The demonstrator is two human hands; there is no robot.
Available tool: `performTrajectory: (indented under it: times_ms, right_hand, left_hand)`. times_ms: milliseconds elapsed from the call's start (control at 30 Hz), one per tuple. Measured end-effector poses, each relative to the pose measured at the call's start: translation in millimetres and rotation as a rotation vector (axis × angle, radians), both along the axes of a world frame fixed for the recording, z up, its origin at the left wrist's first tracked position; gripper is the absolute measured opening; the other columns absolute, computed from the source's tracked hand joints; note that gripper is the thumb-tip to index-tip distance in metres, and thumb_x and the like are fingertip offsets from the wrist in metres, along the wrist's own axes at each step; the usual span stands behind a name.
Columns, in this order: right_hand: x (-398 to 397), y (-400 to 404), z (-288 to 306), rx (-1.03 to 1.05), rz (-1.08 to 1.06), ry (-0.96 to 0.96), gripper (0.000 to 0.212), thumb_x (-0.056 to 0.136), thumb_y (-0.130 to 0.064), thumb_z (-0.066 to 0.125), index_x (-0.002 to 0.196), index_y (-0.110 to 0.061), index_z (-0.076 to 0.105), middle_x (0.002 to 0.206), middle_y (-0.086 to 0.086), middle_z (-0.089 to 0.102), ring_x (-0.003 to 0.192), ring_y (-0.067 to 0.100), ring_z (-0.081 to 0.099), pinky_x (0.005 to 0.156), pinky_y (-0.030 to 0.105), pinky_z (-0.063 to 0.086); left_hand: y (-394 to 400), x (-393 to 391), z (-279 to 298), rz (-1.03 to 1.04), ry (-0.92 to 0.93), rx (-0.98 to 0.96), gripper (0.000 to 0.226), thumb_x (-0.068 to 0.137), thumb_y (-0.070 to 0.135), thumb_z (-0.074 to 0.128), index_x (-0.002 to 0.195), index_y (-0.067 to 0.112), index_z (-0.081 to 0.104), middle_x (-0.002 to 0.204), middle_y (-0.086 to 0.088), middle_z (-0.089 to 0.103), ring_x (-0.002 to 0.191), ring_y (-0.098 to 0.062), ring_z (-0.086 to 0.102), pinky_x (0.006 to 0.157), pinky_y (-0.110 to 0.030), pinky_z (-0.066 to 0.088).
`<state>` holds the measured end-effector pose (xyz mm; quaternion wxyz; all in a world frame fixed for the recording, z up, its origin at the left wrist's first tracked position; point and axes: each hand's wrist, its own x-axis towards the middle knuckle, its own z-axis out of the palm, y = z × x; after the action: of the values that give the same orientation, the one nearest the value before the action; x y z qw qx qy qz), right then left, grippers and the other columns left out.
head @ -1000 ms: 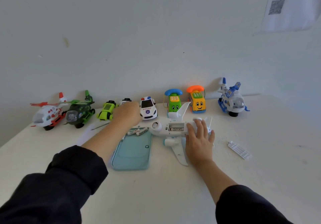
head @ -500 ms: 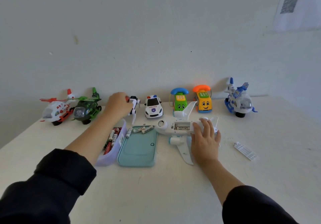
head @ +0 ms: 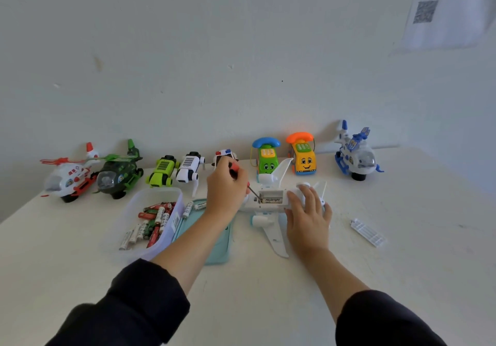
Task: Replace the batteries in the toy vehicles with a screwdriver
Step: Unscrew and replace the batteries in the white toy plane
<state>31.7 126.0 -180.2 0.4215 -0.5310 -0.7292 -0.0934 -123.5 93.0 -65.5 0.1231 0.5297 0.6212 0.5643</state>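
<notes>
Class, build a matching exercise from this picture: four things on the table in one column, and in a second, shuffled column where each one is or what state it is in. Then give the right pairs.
Things
1. screwdriver
2. white toy plane
3. battery cover
4. box of batteries

Places or states
A. lies alone, right of the right hand
B. gripped in the left hand
C. stands open, left of the teal lid
D. belly up, compartment open

Pairs: 1-B, 2-D, 3-A, 4-C
</notes>
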Motion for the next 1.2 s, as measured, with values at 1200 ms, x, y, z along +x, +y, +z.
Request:
performTrajectory:
  times_ms: [1200]
  right_hand:
    - [0,5,-4,0.068,0.018,0.034,0.045,0.074,-0.007,0.075,0.112,-0.016,0.053,0.130,0.008,0.040,0.122,0.032,0.036,0.088,0.066,0.040]
  left_hand:
    - [12,-15,-29,0.210,-0.823,-0.019,0.013,0.090,0.003,0.037,0.087,0.003,0.049,0.066,-0.015,0.060,0.040,-0.016,0.056,0.040,-0.023,0.047]
